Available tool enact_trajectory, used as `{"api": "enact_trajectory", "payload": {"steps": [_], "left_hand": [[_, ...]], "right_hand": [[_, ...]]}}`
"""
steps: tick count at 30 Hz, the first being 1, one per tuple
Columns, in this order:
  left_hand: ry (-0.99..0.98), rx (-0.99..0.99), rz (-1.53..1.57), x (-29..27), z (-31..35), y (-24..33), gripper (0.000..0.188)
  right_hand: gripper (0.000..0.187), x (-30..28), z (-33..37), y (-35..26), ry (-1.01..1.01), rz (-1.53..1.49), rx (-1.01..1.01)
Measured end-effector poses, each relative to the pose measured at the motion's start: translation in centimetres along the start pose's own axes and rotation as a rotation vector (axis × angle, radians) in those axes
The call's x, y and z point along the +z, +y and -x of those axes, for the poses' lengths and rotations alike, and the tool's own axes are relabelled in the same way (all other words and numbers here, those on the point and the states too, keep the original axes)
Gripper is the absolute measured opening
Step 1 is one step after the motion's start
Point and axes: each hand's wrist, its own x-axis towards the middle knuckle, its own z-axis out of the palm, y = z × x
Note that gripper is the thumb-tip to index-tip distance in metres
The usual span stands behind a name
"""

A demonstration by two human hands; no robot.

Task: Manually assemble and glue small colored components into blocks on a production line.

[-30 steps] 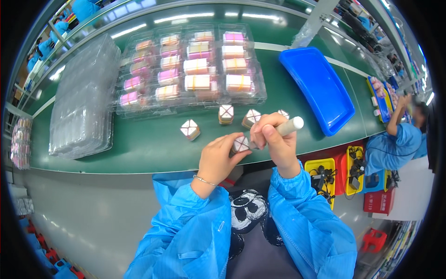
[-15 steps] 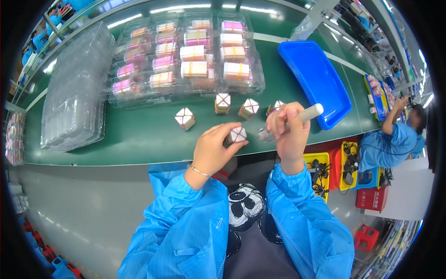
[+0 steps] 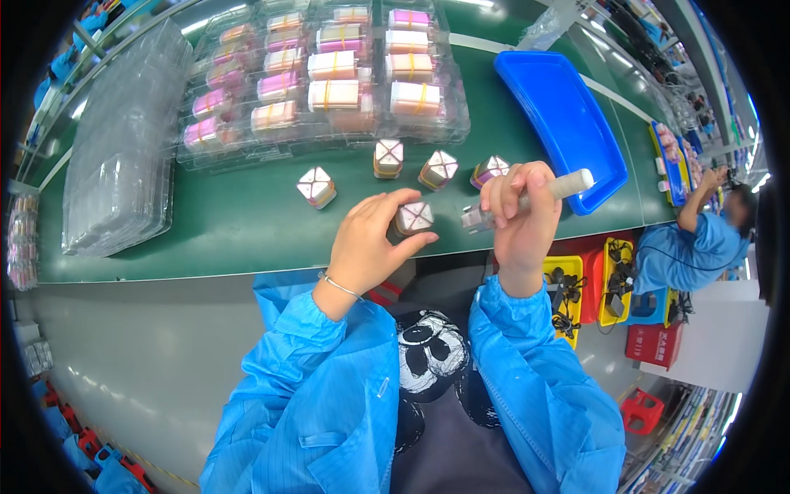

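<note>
My left hand (image 3: pixel 366 243) curls its thumb and fingers round a small block-shaped bundle (image 3: pixel 414 217) that stands on the green table, a dark X across its white top. My right hand (image 3: pixel 527 210) grips a pale cylindrical tool (image 3: pixel 569 184), whose clear, wider end points left toward that bundle without touching it. Behind my hands stand similar X-topped bundles: one at the left (image 3: pixel 316 187), one in the middle (image 3: pixel 388 158), one right of it (image 3: pixel 439 169), and one (image 3: pixel 492 170) partly beside my right fingers.
Clear trays (image 3: pixel 329 123) at the back hold rows of banded pink and cream bundles. Empty clear trays (image 3: pixel 123 156) are stacked at the left. A blue bin (image 3: pixel 568 132) sits at the right. Yellow bins (image 3: pixel 563 284) with black cables stand below the table edge, near a co-worker (image 3: pixel 691 247).
The view has shifted slightly, so the table items appear a little higher. My right hand keeps the tool beside the bundle. My left hand stays round the same bundle.
</note>
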Motion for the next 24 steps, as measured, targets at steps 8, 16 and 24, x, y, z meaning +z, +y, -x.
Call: {"api": "enact_trajectory", "payload": {"steps": [8, 16, 24], "left_hand": [[0.121, 0.051, -0.116, 0.3, 0.6, 0.1, 0.048], [0.235, 0.07, -0.135, 0.7, 0.8, 0.0, 0.057], [0.296, 0.122, -0.162, 1.2, 1.2, -0.4, 0.049]], "right_hand": [[0.018, -0.5, 0.0, 0.9, -0.023, 0.033, 0.006], [0.017, 1.6, -1.7, 0.1, -0.168, 0.001, -0.027], [0.02, 4.3, -1.5, 1.9, -0.3, -0.047, 0.016]]}}
